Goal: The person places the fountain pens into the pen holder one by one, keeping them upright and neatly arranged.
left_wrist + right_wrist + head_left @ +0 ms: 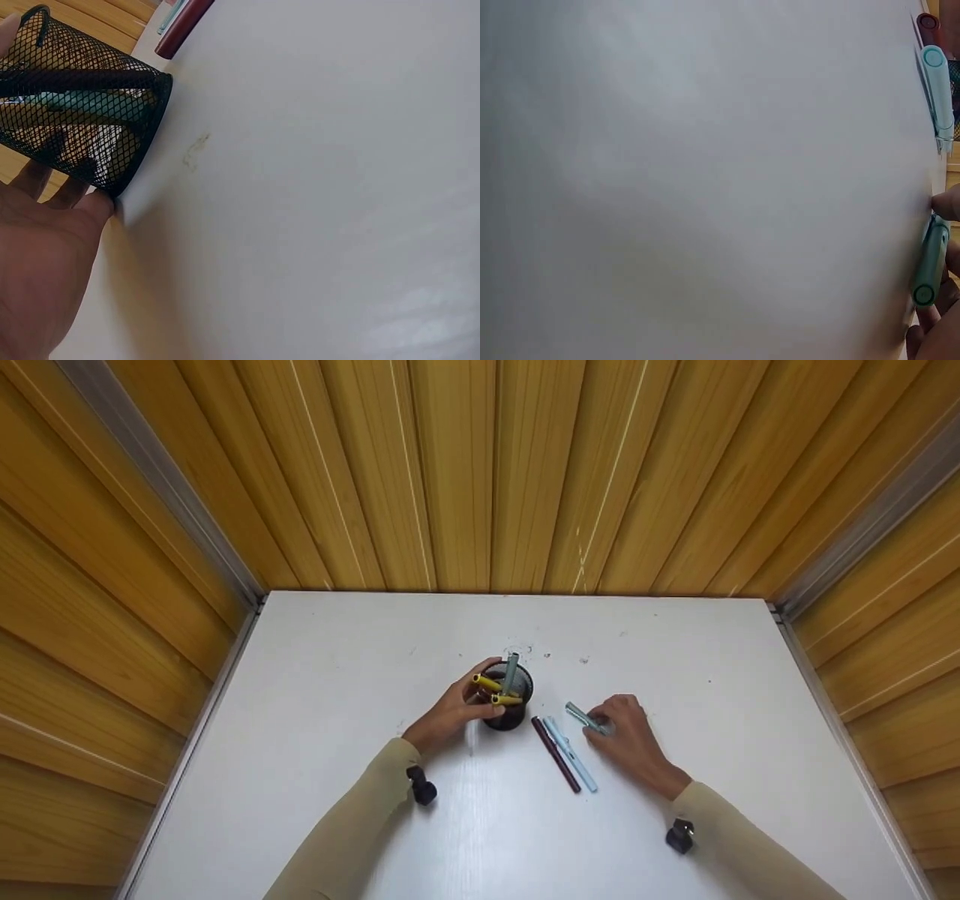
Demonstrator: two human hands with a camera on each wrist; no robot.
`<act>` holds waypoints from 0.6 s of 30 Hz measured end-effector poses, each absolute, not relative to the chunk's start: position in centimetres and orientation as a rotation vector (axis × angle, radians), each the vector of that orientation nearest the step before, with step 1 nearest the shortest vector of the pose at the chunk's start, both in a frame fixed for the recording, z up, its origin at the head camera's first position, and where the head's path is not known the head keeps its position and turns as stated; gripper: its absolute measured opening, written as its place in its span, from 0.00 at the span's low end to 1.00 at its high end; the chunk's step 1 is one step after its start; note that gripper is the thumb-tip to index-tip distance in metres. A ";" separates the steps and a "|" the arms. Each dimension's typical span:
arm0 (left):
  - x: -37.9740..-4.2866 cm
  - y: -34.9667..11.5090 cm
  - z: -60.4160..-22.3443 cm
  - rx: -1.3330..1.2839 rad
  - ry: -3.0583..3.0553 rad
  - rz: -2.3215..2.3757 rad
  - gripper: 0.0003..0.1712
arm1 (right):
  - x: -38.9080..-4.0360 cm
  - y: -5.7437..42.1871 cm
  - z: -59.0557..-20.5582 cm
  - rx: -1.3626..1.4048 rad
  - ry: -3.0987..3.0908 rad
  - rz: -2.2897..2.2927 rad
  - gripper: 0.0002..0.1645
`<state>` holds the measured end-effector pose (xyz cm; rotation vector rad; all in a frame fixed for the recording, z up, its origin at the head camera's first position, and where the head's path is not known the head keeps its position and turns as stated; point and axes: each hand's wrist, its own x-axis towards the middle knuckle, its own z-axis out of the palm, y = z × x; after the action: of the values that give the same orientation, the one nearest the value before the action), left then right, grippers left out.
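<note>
Loose pens [571, 755] right of cup [507, 721]

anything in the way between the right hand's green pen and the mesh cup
Only the flat-lying dark red pen and light blue pen: their far ends reach the gap between the green pen and mesh cup. Nothing visible stands upright there; the left hand grips the cup's opposite side.

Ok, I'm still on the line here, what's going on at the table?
A person's left hand grips a round black wire-mesh cup with two yellow pens and a grey-green pen sticking out. The right hand pinches another grey-green pen; whether it touches the table is hard to tell. Between the hands, a dark red pen and a light blue pen lie side by side on the white table.
</note>
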<state>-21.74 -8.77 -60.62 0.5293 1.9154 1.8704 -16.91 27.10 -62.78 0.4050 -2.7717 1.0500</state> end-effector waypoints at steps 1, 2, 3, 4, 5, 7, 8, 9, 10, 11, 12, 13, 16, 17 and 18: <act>-21.8 -8.7 -60.6 0.526 1.917 1.865 0.53 | -16.9 27.1 -62.8 0.403 -2.766 1.055 0.12; -21.8 -8.7 -60.7 0.521 1.919 1.861 0.53 | -16.9 27.2 -62.8 0.398 -2.765 1.059 0.11; -21.8 -8.7 -60.7 0.518 1.919 1.858 0.53 | -16.8 27.2 -62.7 0.395 -2.764 1.057 0.11; -21.8 -8.7 -60.7 0.516 1.919 1.858 0.53 | -16.8 27.2 -62.7 0.392 -2.764 1.057 0.10; -21.8 -8.7 -60.7 0.517 1.917 1.859 0.53 | -16.8 27.2 -62.7 0.387 -2.766 1.056 0.10; -21.8 -8.7 -60.8 0.525 1.926 1.857 0.54 | -16.8 27.1 -62.5 0.379 -2.773 1.050 0.10; -21.8 -8.7 -60.8 0.533 1.928 1.858 0.54 | -16.8 27.1 -62.3 0.375 -2.776 1.046 0.10; -21.8 -8.7 -60.8 0.540 1.932 1.857 0.54 | -16.8 27.1 -62.1 0.372 -2.778 1.045 0.11; -21.8 -8.7 -60.8 0.546 1.935 1.857 0.54 | -16.8 27.0 -61.9 0.368 -2.777 1.050 0.11; -21.8 -8.7 -60.8 0.551 1.936 1.857 0.54 | -16.9 27.0 -61.7 0.368 -2.772 1.056 0.12; -21.8 -8.7 -60.8 0.551 1.937 1.858 0.54 | -16.9 27.0 -61.4 0.368 -2.767 1.063 0.12; -21.8 -8.7 -60.8 0.549 1.938 1.855 0.54 | -17.0 27.0 -61.1 0.372 -2.756 1.070 0.12; -21.8 -8.7 -60.8 0.540 1.941 1.849 0.54 | -17.2 27.0 -60.3 0.382 -2.735 1.098 0.13; -21.8 -8.7 -60.8 0.539 1.941 1.850 0.54 | -17.2 26.9 -60.0 0.387 -2.728 1.105 0.12; -21.8 -8.7 -60.8 0.538 1.942 1.850 0.54 | -17.3 26.9 -59.7 0.388 -2.723 1.111 0.12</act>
<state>-21.84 -8.72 -60.82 0.5375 1.9424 1.8498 -17.29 26.91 -59.68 0.3877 -2.7229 1.1105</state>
